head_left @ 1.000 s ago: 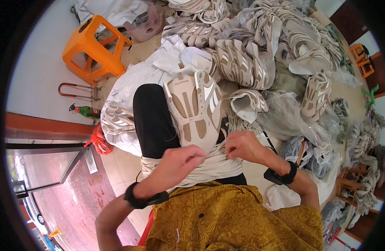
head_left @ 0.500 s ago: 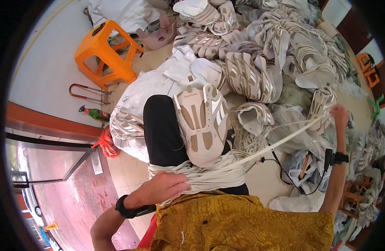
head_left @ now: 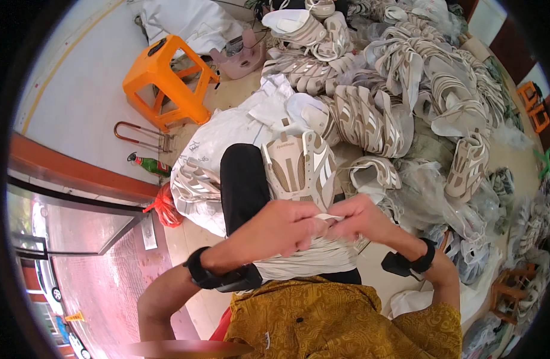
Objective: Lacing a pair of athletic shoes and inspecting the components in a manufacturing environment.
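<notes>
My left hand [head_left: 281,227] and my right hand [head_left: 367,222] meet over my lap, both with fingers pinched on a white shoelace [head_left: 328,217]. Only a short bit of the lace shows between the fingertips. Below the hands, a thick bundle of white shoelaces [head_left: 314,258] lies across my thighs. Just beyond them, a beige and white shoe upper [head_left: 290,170] rests against my knee with its toe end toward me. My hands cover that toe end.
Stacked shoe uppers [head_left: 370,122] and clear plastic bags [head_left: 427,173] fill the far and right sides. At the left stand an orange stool [head_left: 167,84] and a green bottle [head_left: 152,164], near a red plastic bag [head_left: 166,206]. A white sack [head_left: 227,125] lies beyond my knee.
My right hand has come in from far right, where it held a lace stretched out, to meet my left. My left hand has risen from the bundle toward the shoe upper's toe.
</notes>
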A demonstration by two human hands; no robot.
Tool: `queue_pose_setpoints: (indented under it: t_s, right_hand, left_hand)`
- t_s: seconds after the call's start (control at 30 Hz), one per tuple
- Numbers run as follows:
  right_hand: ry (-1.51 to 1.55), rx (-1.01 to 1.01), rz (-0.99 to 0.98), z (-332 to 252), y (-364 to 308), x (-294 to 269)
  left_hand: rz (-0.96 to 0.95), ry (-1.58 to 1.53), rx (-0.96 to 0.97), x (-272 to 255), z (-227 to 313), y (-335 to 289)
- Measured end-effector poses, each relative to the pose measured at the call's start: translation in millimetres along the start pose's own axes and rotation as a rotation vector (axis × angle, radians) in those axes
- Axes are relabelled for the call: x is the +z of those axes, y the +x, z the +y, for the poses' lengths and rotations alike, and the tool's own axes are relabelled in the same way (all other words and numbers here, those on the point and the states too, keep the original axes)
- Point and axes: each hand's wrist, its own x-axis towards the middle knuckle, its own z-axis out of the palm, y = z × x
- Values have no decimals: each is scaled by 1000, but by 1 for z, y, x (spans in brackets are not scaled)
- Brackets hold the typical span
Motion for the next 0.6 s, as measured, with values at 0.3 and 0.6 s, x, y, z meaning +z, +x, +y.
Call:
queue_pose_setpoints:
  t_s: [0.3,0.6]
  right_hand:
    - [-213,-325,432,32,-5,-78]
    - [-371,-174,846,82,-68,-239]
  left_hand:
    - [-47,8,-97,-35,-61,-16]
    - [-53,-32,-43,-37,-78,-15]
